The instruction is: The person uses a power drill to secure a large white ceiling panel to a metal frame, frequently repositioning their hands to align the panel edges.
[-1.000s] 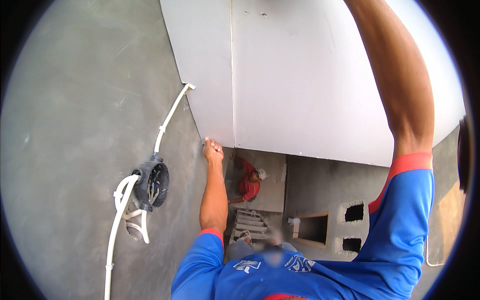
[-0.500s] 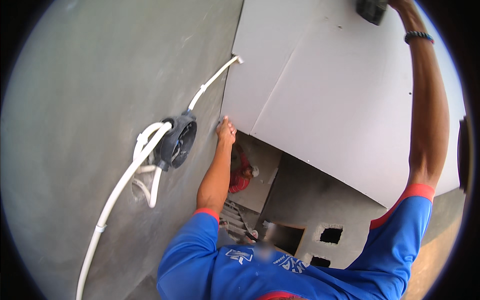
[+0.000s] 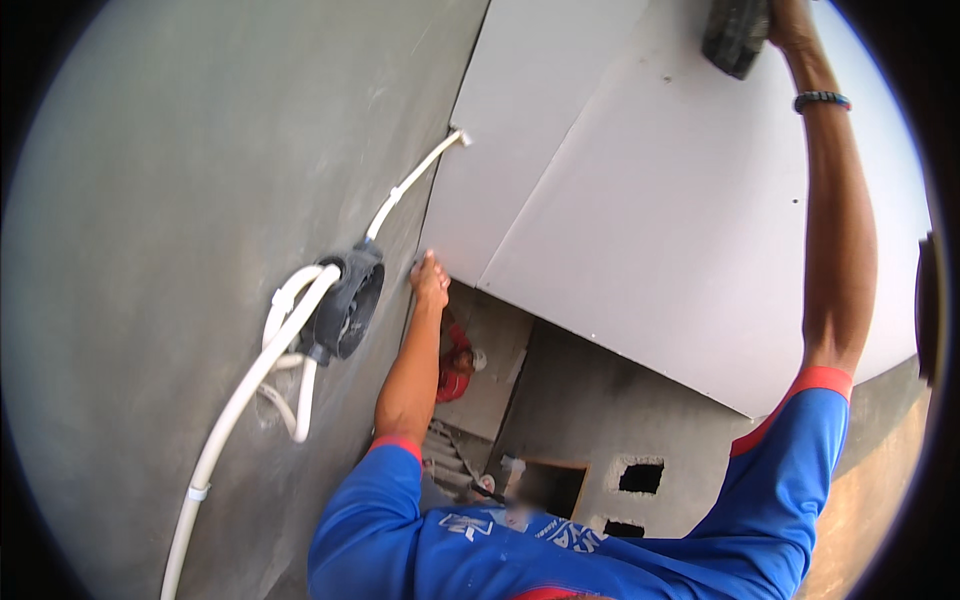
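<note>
Grey plastered wall fills the left of the head view, bending toward the dark rim. Against it, left of centre, sits a black round junction box; a thick white conduit runs from it to the lower edge, and a thinner white tube rises to the edge of the panel. That large pale panel, crossed by a seam, spreads over the upper middle and right of the frame. At its lower left corner is the left hand, its fingers curled in and touching the edge; whether they pinch the board or only press on it, I cannot tell. At the upper right, the right hand is partly cut off by the frame, its fingers apparently closed round a dark tool that shows against the panel. Below the panel, near the centre, a co-worker in red appears, with rough wall openings to the right. I judge the step in hand to be steadying the corner while the tool is held up to the board; the next move calls for an unshifting left hand and a firm grip overhead.
</note>
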`<state>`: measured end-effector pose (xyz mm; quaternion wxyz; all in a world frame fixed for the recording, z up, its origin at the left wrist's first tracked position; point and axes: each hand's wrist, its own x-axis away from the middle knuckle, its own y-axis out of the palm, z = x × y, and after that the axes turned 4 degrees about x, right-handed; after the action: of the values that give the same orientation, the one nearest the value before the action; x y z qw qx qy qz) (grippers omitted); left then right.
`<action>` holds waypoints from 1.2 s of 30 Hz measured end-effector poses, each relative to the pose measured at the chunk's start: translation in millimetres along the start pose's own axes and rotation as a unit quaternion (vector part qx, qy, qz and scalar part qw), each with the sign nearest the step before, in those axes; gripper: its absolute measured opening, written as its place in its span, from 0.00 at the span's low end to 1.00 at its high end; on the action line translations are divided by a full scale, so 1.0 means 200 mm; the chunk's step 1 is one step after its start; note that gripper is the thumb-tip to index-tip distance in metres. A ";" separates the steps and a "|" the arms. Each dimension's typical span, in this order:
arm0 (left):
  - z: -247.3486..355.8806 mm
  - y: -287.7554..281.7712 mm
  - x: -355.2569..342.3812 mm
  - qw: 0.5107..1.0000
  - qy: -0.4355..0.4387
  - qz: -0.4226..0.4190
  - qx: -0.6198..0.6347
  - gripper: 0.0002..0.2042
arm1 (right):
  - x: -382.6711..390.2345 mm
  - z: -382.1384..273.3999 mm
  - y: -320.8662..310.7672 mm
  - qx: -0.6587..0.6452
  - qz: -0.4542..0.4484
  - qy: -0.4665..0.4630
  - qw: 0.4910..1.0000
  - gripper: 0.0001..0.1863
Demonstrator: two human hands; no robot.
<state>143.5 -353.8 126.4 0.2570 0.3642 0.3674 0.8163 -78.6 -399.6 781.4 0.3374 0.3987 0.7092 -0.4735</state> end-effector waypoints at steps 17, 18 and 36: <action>0.60 1.72 1.24 0.556 0.516 -0.209 -0.617 0.40 | -0.01 0.10 -0.11 0.013 -0.019 0.049 0.999 0.19; 0.60 1.76 1.24 0.536 0.516 -0.204 -0.636 0.40 | 0.00 0.13 -0.12 0.045 -0.015 0.037 0.998 0.21; 0.62 1.81 1.19 0.524 0.504 -0.179 -0.663 0.39 | 0.01 0.08 -0.12 -0.200 0.045 0.088 0.975 0.20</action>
<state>42.9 -355.6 564.9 0.3372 -0.4562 -0.1538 0.8090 -99.0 -420.8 784.5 0.3673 0.3946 0.7980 -0.2693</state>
